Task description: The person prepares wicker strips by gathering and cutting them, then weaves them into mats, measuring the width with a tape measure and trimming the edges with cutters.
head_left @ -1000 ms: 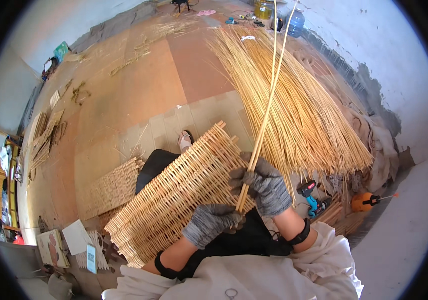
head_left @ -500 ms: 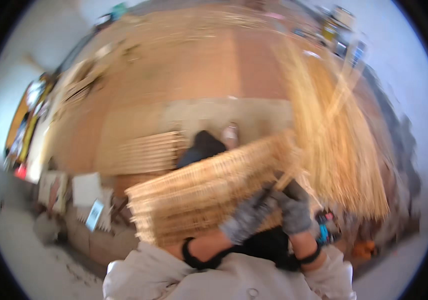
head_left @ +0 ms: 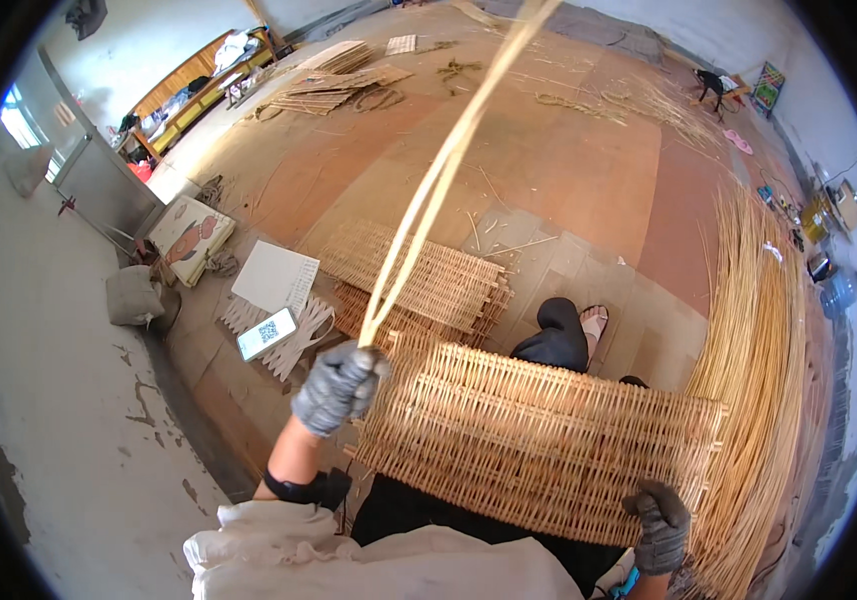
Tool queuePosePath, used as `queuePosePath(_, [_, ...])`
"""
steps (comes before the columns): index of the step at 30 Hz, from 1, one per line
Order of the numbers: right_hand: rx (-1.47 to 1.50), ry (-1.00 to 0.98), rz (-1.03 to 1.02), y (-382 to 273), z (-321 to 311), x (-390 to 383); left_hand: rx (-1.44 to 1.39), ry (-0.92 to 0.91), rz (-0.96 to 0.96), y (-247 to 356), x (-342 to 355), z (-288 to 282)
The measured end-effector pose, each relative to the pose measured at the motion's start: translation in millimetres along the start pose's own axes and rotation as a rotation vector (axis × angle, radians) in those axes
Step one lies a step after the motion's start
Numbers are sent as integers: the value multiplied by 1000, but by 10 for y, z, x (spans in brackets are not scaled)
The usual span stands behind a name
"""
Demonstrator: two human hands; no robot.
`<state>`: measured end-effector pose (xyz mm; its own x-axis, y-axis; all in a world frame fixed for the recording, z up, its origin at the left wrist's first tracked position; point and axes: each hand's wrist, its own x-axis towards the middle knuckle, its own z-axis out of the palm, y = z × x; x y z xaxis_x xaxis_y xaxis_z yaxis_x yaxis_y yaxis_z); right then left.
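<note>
My left hand (head_left: 339, 388), in a grey knit glove, is closed around two long pale rattan strips (head_left: 414, 220) that rise up past the top of the view, by the upper left corner of a woven wicker panel (head_left: 539, 450). My gloved right hand (head_left: 657, 520) grips that panel near its lower right. The panel lies crosswise over my dark-clad lap. More woven panels (head_left: 409, 275) lie on the floor beyond it. A long pile of loose rattan strips (head_left: 749, 380) runs along my right side.
A phone (head_left: 267, 333) lies by white card (head_left: 274, 275) and a boxy pad (head_left: 189, 238) at left, near a grey bag (head_left: 134, 295). A wooden bench (head_left: 179, 90) and stacked panels (head_left: 329, 85) stand farther back. A blue water jug (head_left: 839, 290) is at right.
My hands have parted: the left, with the strips, has moved leftward, and the right has moved to the panel's right side. The panel lies flatter, and the view has swung leftward.
</note>
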<state>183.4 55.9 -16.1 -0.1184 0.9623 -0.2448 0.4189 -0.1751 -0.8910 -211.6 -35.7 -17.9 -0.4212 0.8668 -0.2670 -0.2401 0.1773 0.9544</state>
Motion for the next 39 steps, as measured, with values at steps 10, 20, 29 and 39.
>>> queuePosePath(10, [64, -97, 40, -17, -6, -36, -286, -86, -98, -125, 84, 68])
queuePosePath(20, [56, -81, -107, 66, -195, -185, -517, -581, -385, -467, 123, 1656])
queuePosePath(29, [-26, -201, -456, 128, 25, -179, -317, -912, -298, -512, -82, 2400])
queuePosePath(39, [110, -307, -16, 194, 50, -183, -343, -829, -259, -441, -227, 2568])
